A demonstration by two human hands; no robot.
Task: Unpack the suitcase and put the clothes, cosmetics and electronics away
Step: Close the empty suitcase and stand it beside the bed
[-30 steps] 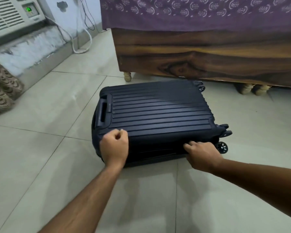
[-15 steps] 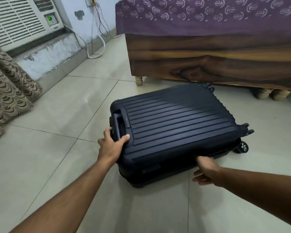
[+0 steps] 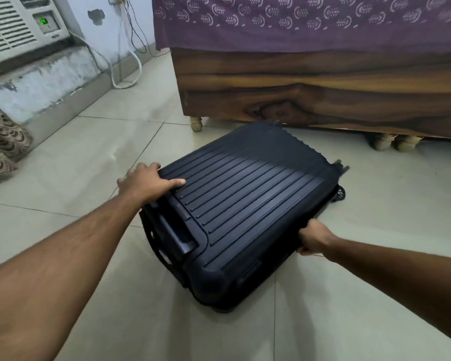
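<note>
We see a dark ribbed suitcase lying flat and closed on the pale tiled floor in the middle of the frame, turned at an angle so that its top end with the carry handle faces the lower left and its wheels point to the right. Its far corner lies just beside the wooden bed that fills the upper right, under a purple patterned bedsheet.

Our left hand rests on the suitcase's upper left corner, its grip loose: the thumb lies straight across the ribbed lid and the fingers wrap over the edge. Our right hand is at the near long side, centre right of the frame, its grip closed, fingers curled around the edge of the shell; we cannot tell whether it holds a zip pull or only the rim.

In the upper left an air conditioner sits in the wall with a green display lit, cables hang down the wall beside it, and a patterned curtain shows at the left edge.
</note>
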